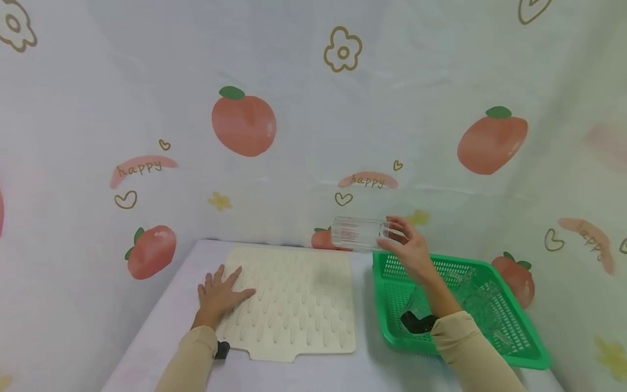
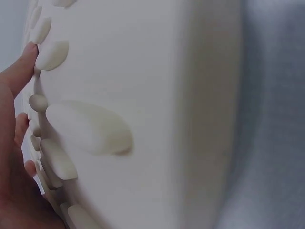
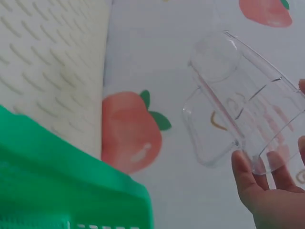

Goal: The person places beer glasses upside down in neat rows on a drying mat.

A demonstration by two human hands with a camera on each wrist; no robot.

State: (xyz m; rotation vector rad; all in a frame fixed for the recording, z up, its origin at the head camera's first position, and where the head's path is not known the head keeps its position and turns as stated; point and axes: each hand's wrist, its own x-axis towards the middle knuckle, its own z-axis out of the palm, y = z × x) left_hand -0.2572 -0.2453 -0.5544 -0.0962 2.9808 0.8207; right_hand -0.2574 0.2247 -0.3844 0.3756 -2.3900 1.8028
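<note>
My right hand [image 1: 411,250] grips a clear mug [image 1: 355,233] near one end, fingers and thumb round it. The mug lies sideways in the air, at the far left corner of the green basket [image 1: 384,321]. In the right wrist view the mug's looped handle [image 3: 194,131] faces away from the fingers [image 3: 245,176]. On the left side of a cream draining board [image 1: 294,261] rests my left hand [image 1: 220,296], fingers spread. The left wrist view shows those fingers [image 2: 24,67] among the board's raised ridges [image 2: 88,126].
Several clear vessels [image 1: 482,305] lie jumbled inside the basket, partly hidden by my right forearm. The basket stands right of the board on a white-covered table [image 1: 294,378]. A printed fabric backdrop [image 1: 303,136] rises behind and on both sides.
</note>
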